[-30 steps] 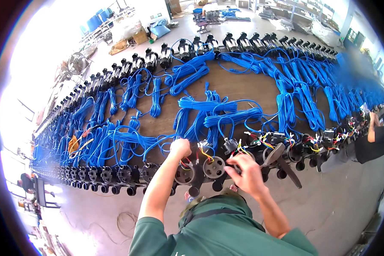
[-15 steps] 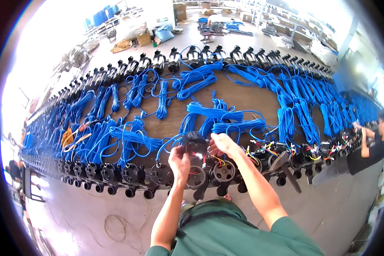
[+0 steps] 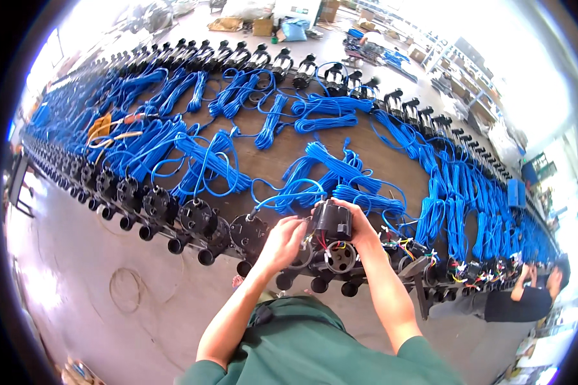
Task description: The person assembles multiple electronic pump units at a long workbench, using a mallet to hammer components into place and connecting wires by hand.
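Note:
My right hand (image 3: pixel 361 228) is wrapped around a black cylindrical pump cover (image 3: pixel 332 218), tilted so its wires show. Red and other thin wires (image 3: pixel 325 244) hang from it toward an open round pump body (image 3: pixel 340 256) below. A blue cable (image 3: pixel 295 183) runs into the cover from the left. Close to the cover's left side, the fingers of my left hand (image 3: pixel 284 242) are pinched together; what they hold, if anything, is too small to make out. A closed black pump (image 3: pixel 249 232) stands just left of that hand.
Coiled blue cables (image 3: pixel 343 168) cover much of the brown table (image 3: pixel 250 170). Rows of black pumps (image 3: pixel 155 204) line both long edges. A dark bracket-like piece (image 3: pixel 419 282) juts from the near edge at right. Farther right, a co-worker (image 3: pixel 520 301) leans at the table.
My right hand now grips the black cover, which has turned to show its wires. My left hand has let go of it and pinches beside it. The view has shifted and tilted.

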`<state>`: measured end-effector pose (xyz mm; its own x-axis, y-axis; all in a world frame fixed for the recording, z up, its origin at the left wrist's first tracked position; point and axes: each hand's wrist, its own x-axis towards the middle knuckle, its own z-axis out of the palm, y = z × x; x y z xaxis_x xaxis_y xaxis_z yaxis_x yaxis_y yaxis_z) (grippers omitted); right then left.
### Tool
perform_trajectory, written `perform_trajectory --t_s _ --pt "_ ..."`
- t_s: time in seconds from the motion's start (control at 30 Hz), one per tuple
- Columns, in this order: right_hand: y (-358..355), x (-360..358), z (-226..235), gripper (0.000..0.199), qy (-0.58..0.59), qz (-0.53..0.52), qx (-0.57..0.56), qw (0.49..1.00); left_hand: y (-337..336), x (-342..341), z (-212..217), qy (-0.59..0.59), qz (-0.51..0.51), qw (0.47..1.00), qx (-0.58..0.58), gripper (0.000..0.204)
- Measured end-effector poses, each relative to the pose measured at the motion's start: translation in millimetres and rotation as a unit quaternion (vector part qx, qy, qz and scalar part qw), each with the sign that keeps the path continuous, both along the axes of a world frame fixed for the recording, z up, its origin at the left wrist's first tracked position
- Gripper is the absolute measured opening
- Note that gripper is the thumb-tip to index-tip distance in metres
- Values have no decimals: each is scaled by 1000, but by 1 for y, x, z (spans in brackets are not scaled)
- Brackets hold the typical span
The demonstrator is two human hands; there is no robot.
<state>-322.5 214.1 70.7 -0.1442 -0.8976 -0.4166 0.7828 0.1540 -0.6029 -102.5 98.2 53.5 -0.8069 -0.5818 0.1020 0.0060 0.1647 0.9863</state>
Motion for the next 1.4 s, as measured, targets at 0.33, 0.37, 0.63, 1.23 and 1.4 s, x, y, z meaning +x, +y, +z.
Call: perform_trajectory --t_s 0.33,0.37,0.63,1.23,1.4 --pt "-14 21 8 40 33 -31 7 999 -21 6 2 -70 -184 955 220 67" --pt "-14 19 4 40 38 -21 -5 999 -21 6 8 -95 -192 957 193 61" --pt "-15 32 -8 36 137 12 63 988 -10 5 -11 -150 -88 982 77 38" --pt "-7 67 -10 16 479 -13 14 877 57 18 -63 -177 235 955 -41 89" --pt "-6 80 -11 16 598 -17 -3 802 54 13 -80 -177 228 955 63 60"
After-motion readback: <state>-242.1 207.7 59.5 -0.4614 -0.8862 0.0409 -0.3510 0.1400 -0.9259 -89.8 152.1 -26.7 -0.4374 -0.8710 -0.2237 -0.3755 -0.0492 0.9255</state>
